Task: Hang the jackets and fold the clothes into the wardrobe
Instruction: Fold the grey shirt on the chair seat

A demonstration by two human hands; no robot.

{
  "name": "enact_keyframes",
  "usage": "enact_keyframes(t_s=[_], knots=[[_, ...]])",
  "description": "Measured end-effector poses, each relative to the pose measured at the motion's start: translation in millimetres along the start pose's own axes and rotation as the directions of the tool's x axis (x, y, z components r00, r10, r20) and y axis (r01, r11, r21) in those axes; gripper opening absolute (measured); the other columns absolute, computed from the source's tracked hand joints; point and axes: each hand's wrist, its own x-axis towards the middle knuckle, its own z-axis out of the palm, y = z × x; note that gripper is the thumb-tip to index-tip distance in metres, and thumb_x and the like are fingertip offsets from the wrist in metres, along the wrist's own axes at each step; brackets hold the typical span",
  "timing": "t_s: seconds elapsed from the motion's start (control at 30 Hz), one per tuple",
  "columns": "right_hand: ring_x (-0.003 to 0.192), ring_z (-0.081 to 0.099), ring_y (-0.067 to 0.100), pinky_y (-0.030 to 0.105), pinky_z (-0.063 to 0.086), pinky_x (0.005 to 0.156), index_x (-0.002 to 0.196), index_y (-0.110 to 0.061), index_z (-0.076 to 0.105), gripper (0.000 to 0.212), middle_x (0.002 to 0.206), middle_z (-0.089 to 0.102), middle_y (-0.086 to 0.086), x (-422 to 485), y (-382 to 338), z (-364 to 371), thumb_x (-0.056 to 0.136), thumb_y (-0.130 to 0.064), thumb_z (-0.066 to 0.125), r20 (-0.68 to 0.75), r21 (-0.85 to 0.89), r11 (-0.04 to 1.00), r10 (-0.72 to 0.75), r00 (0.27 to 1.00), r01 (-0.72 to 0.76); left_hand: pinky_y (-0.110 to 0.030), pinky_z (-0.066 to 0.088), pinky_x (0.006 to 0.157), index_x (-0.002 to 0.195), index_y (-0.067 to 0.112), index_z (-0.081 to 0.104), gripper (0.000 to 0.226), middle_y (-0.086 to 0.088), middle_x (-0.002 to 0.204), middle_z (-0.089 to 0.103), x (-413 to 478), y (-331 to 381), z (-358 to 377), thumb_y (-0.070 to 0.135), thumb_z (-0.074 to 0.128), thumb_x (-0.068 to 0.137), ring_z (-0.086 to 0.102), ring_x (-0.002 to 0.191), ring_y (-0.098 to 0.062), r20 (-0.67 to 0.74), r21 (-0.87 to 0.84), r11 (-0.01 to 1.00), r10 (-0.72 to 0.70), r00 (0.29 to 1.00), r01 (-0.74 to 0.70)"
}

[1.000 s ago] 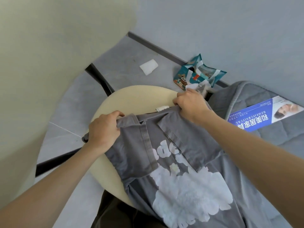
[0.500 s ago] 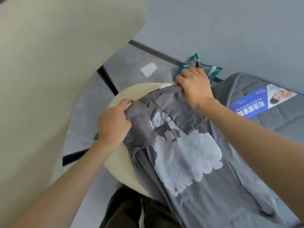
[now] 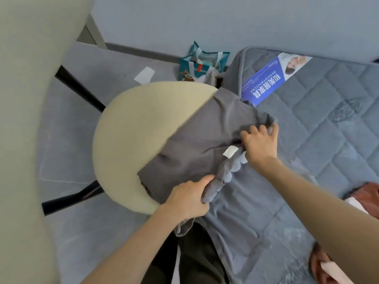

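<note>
Head view: your grey shirt (image 3: pixel 205 130) lies folded across the round cream seat (image 3: pixel 133 124) and the quilted mattress (image 3: pixel 328 124). Your left hand (image 3: pixel 184 199) pinches its near fold. Your right hand (image 3: pixel 260 144) grips the far edge, fingers curled. A teal bag (image 3: pixel 202 62) sits by the wall (image 3: pixel 205 17). The fold mostly hides the shirt's print.

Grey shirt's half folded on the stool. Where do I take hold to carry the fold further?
Probably the loose edge of the grey shirt, either side of the white label, coming from the mattress side. The crease lies across the stool, so the free layers face the person; the left hand and right hand grip there, spread apart, which should keep the edge straight.
</note>
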Motion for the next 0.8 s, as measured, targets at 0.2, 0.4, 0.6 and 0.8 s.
enact_keyframes(t_s=[0.2, 0.4, 0.6, 0.8], knots=[[0.118, 0.044, 0.030, 0.042, 0.032, 0.097, 0.121, -0.021, 0.051, 0.040, 0.123, 0.050, 0.008, -21.6, 7.4, 31.8, 0.083, -0.011, 0.056, 0.192, 0.131, 0.981, 0.119, 0.974, -0.145, -0.023, 0.044, 0.074, 0.110, 0.040, 0.053, 0.030, 0.019, 0.096, 0.055, 1.5, -2.8, 18.4, 0.055, 0.056, 0.084, 0.054, 0.085, 0.000, -0.048, -0.011, 1.000, -0.001, 0.999, 0.001], [0.115, 0.043, 0.036, 0.044, 0.041, 0.087, 0.127, -0.014, 0.050, 0.040, 0.132, 0.042, 0.012, 4.6, -2.3, 12.6, 0.087, -0.010, 0.052, -0.078, 0.641, 0.765, 0.152, 0.985, -0.067, -0.040, 0.042, 0.089, 0.119, 0.013, 0.060, 0.032, -0.008, 0.119, 0.052, 16.0, -18.3, -18.4, 0.013, 0.061, 0.087, 0.049, 0.107, -0.029, -0.585, -0.020, 0.993, -0.104, 0.804, 0.114], [0.130, 0.042, 0.027, 0.034, 0.035, 0.101, 0.144, -0.012, 0.036, 0.048, 0.147, 0.037, 0.010, 72.0, -18.7, -10.7, 0.098, -0.018, 0.046, -0.059, 0.884, 0.467, 0.175, 0.983, -0.030, -0.047, 0.036, 0.096, 0.138, 0.018, 0.043, 0.043, -0.009, 0.133, 0.047, 36.0, -38.9, -44.8, 0.027, 0.051, 0.096, 0.045, 0.120, -0.032, -0.486, -0.173, 0.904, -0.423, 0.764, 0.390], [0.120, 0.051, 0.030, 0.032, 0.040, 0.091, 0.133, -0.011, 0.050, 0.041, 0.137, 0.048, 0.011, 123.0, -23.8, -11.0, 0.098, -0.032, 0.047, 0.103, 0.858, 0.469, 0.245, 0.964, -0.211, -0.042, 0.044, 0.091, 0.128, 0.019, 0.050, 0.038, -0.006, 0.120, 0.054, 37.2, -64.1, -47.8, 0.034, 0.054, 0.094, 0.055, 0.108, -0.028, -0.356, -0.295, 0.874, -0.476, 0.804, 0.386]])
